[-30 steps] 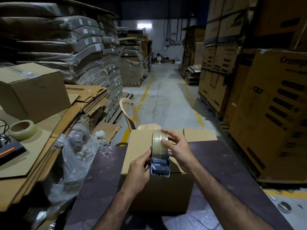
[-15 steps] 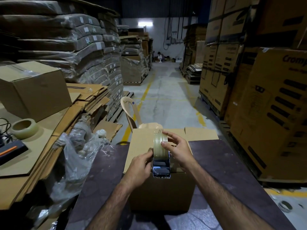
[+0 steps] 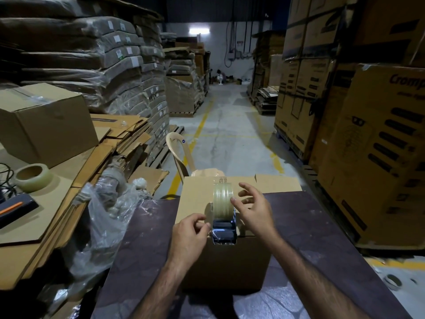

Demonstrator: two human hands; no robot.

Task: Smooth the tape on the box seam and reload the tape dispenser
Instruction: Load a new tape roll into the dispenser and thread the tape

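Now the tape dispenser (image 3: 224,231) stands on the box (image 3: 226,263); my right hand (image 3: 255,211) spreads its fingers, thumb on the roll (image 3: 222,201); my left hand (image 3: 189,236) pinches thumb to forefinger beside it, on what I cannot tell.

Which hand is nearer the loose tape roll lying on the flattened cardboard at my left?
Left. The left hand sits just left of the tape dispenser, on the side facing the loose tape roll; the right hand is on the dispenser's right, farther off.

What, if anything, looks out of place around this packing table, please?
Crumpled plastic wrap is heaped against the left edge of the table, and a ring, perhaps a spent tape core, lies on the floor at right.
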